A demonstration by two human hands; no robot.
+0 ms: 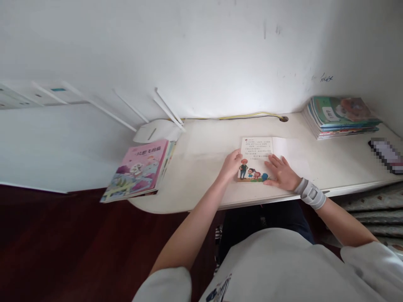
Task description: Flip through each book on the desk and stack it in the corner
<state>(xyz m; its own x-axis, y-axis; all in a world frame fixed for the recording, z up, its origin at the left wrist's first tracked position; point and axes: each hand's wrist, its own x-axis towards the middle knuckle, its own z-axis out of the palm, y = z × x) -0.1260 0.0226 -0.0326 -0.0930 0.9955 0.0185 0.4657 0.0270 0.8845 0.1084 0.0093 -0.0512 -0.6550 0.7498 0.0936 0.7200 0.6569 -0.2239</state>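
Note:
An open picture book [256, 152] lies on the white desk [201, 176]; its left page shows text above cartoon figures. My left hand [232, 164] rests on the page's left edge with fingers curled at it. My right hand [281, 173] lies flat with fingers spread on the book's lower right part. A white band [310, 193] wraps my right wrist.
A stack of books topped by a pink cover [138, 170] overhangs the desk's left end. A white router [154, 130] with antennas stands behind it. Another book stack [341, 116] sits at the back right, a blurred-out object [386, 154] to its right, and a yellow cable [248, 115] runs along the wall.

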